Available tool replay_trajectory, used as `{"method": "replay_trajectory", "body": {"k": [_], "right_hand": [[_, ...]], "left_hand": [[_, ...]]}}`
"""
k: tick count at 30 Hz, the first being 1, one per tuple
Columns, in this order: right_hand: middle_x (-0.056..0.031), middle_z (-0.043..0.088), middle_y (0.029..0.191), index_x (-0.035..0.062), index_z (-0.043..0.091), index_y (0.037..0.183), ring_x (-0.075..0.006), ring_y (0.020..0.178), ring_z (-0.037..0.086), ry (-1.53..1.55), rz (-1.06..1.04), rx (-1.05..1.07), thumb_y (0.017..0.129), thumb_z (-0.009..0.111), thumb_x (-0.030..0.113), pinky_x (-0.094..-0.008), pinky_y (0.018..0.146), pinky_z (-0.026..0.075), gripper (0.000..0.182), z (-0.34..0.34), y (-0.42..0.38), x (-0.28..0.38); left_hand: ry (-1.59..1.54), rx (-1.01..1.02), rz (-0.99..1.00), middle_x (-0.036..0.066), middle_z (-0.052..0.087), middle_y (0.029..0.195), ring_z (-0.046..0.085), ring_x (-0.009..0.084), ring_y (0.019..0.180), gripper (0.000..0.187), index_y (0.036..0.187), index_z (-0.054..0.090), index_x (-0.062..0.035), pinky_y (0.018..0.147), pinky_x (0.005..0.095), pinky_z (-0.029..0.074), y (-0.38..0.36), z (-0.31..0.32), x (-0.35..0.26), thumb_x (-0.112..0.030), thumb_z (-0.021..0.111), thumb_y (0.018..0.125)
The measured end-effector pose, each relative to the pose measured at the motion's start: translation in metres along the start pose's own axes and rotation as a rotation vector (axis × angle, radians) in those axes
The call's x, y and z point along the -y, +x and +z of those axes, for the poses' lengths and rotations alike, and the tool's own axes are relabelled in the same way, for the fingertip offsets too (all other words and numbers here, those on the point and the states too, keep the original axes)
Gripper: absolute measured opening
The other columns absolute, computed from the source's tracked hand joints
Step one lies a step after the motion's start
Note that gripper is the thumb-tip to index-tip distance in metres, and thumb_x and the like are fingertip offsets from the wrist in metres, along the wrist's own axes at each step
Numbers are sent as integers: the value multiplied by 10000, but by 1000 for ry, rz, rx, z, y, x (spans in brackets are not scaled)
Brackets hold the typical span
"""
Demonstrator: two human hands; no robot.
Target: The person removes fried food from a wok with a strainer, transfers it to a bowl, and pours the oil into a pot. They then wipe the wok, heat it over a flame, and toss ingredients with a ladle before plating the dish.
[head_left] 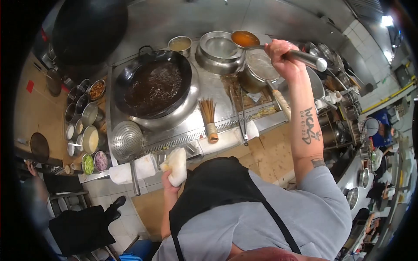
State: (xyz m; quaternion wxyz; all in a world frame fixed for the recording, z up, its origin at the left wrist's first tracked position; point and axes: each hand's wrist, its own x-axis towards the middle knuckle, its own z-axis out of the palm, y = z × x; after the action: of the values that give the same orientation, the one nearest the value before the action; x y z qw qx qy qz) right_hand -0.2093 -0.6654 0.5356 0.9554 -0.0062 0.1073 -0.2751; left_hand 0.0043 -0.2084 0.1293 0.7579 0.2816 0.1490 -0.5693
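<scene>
My right hand (pixel 284 58) is wrapped round the handle of a ladle (pixel 305 58), its bowl full of orange liquid (pixel 245 39) at the back of the stove. Beneath the ladle are a steel pot with a strainer (pixel 262 65) and a round steel basin (pixel 220 45). Low in front of the apron, my left hand (pixel 170 182) grips a folded white cloth (pixel 176 167). A black wok (pixel 124 98) with dark, bubbling liquid sits on the burner to the left, apart from both hands.
A perforated skimmer (pixel 127 141), a bamboo brush (pixel 210 119) and tongs (pixel 239 115) lie along the stove front. Several ingredient bowls (pixel 90 139) line the left side. Another person (pixel 80 230) is at lower left. Shelves with metal bowls (pixel 352 198) stand at right.
</scene>
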Motion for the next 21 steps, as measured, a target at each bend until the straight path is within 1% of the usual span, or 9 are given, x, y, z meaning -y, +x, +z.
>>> {"method": "replay_trajectory", "body": {"k": [2,6,8,10,12,13,16,17,21], "right_hand": [[-39,480,695,2,404,785,-121,511,518,-103,71,-45,925,424,-7,-235,495,544,142,-13,-8,24],[10,480,623,59,427,724,-66,480,486,-401,-49,-313,942,432,41,-184,449,478,219,-67,-24,49],[-11,501,623,58,480,732,-87,465,475,-852,-75,-392,906,473,35,-214,437,462,176,-119,-33,65],[-72,572,673,1,552,822,-157,506,539,-1402,-266,-675,857,524,55,-312,477,491,69,-157,-44,51],[-134,625,735,-43,576,979,-234,587,609,-1862,-559,-935,825,543,71,-395,541,509,194,-196,-50,36],[-179,636,780,-22,561,1081,-269,665,645,-2386,-836,-922,826,558,72,-420,589,515,271,-241,-54,54],[-170,620,779,12,531,1124,-235,622,640,-2406,-1267,-685,853,577,91,-385,535,510,286,-217,-57,3],[-95,563,726,50,509,1123,-156,515,563,-1737,-599,-838,887,579,92,-321,435,454,249,-178,-65,-28],[30,417,644,102,488,1127,-60,431,361,-951,-302,-281,916,538,40,-233,369,326,226,-152,-42,-62]], "left_hand": [[22,40,-20,201,553,1311,582,390,1152,686,1413,383,-29,978,534,488,-6,4,-1,-239,596,795],[63,203,-74,225,510,1360,538,420,1204,716,1439,359,-37,980,570,475,-20,16,-6,-297,576,809],[67,162,-78,222,513,1359,543,418,1198,704,1437,362,-37,986,572,470,-21,5,-7,-297,570,818],[45,58,-40,223,520,1351,549,419,1189,692,1435,363,-35,991,573,466,-17,-10,-5,-297,564,827],[49,16,-30,221,529,1341,555,419,1180,675,1430,368,-32,997,572,461,-12,-22,-7,-289,561,836],[58,23,-39,220,535,1335,558,419,1176,663,1426,373,-30,1001,570,458,-11,-28,-8,-282,560,841],[133,57,-17,211,549,1320,569,402,1166,632,1415,388,-28,1013,551,454,-11,-25,-9,-265,554,853],[164,69,1,207,554,1316,573,394,1164,622,1411,393,-28,1018,542,453,-13,-22,-8,-260,552,856],[72,-2,38,183,588,1278,612,336,1127,547,1364,430,10,984,478,497,-24,9,-8,-166,564,864]]}}
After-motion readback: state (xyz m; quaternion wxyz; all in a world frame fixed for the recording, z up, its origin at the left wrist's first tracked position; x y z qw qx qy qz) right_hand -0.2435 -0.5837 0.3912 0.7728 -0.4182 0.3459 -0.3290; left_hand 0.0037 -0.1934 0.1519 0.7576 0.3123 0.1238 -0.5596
